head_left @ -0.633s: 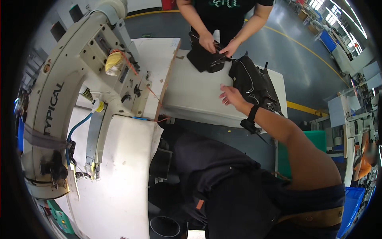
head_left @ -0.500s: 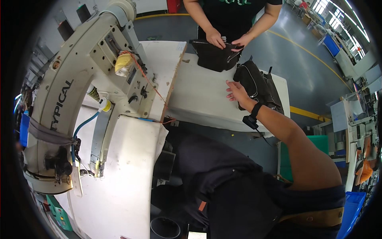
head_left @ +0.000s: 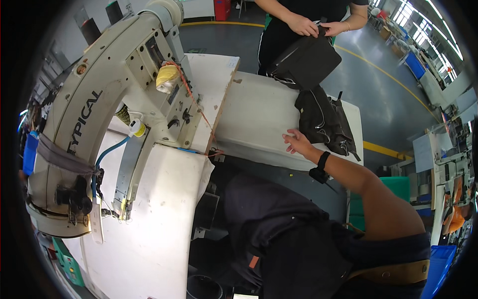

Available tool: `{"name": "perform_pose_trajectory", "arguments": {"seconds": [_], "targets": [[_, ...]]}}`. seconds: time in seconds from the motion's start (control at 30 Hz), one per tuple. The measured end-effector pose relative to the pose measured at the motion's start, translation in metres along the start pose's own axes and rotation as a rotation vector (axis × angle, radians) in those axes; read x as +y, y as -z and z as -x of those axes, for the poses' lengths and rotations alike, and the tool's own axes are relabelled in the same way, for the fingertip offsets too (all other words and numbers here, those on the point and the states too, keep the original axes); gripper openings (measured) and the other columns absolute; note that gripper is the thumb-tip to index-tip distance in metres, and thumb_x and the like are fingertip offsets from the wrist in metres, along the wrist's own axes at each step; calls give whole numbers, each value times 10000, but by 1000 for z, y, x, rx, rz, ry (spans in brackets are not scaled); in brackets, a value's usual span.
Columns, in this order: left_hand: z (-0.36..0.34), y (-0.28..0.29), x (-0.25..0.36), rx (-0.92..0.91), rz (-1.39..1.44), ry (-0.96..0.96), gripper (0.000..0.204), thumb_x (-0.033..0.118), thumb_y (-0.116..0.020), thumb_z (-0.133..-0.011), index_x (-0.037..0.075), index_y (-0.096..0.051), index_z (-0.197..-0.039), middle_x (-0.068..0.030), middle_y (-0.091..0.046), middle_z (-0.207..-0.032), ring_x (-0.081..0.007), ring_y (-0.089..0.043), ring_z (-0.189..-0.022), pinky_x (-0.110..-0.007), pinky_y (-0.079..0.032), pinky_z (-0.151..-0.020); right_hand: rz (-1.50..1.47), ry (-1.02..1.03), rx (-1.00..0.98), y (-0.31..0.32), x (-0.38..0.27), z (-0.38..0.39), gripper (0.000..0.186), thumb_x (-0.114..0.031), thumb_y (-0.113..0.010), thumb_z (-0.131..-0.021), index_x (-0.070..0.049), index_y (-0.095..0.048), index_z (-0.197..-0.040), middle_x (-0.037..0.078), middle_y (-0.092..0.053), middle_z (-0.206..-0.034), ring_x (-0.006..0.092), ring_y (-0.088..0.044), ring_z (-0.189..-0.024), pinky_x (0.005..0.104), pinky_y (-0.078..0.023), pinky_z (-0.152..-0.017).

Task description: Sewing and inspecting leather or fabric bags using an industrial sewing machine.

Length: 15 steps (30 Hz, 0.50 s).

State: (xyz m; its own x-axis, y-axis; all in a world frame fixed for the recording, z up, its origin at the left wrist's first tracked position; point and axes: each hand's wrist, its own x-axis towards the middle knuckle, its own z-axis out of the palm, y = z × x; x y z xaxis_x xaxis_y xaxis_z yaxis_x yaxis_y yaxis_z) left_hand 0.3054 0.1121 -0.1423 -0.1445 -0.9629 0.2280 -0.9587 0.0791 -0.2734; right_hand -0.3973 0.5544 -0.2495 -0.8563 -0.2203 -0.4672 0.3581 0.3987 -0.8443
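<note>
My right hand (head_left: 299, 143) hovers at the near edge of a white table (head_left: 259, 107). It is empty, fingers apart. Around its wrist sits a black strap (head_left: 322, 162) with a small black device on it. Just beyond and to the right lies a pile of dark bags (head_left: 326, 119) with zippers and straps, apart from my fingers. Across the table a person's hands (head_left: 318, 27) hold up another dark bag (head_left: 311, 60) by its top edge; its lower end touches the pile. My left hand is out of the picture.
A large sewing machine (head_left: 74, 114) with a long arm stands at the left over a white work surface (head_left: 159, 219). A green bin (head_left: 393, 192) is behind my right arm, and a blue crate (head_left: 440, 269) is at lower right. A dark round bin (head_left: 204, 287) stands below.
My right hand has drawn back slightly toward me, away from the dark bags. The other person has lifted and turned their bag, and it now hangs farther right, over the pile.
</note>
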Motion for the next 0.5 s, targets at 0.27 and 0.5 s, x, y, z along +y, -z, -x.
{"name": "perform_pose_trajectory", "arguments": {"seconds": [0.27,0.5], "targets": [[0,-6,-2,-9,10,42,795,607,-329,-1039,-56,-396,-1473,-346,-488,-1400,-490,-509,-1254,-579,-471,-986,17,14,-29,1,-10,6,821,-486,-681,-925,0,-343,-1494,143,-631,-1101,178,-674,-743,308,-554,-627],[-3,-17,-9,274,-139,-213,678,487,-453,-1048,-88,-457,-1408,-306,-610,-1227,-446,-618,-1079,-509,-552,-848,-255,107,69,7,-42,-3,906,-623,-642,-904,-8,-339,-1496,186,-591,-1250,241,-681,-942,357,-554,-792]]}}
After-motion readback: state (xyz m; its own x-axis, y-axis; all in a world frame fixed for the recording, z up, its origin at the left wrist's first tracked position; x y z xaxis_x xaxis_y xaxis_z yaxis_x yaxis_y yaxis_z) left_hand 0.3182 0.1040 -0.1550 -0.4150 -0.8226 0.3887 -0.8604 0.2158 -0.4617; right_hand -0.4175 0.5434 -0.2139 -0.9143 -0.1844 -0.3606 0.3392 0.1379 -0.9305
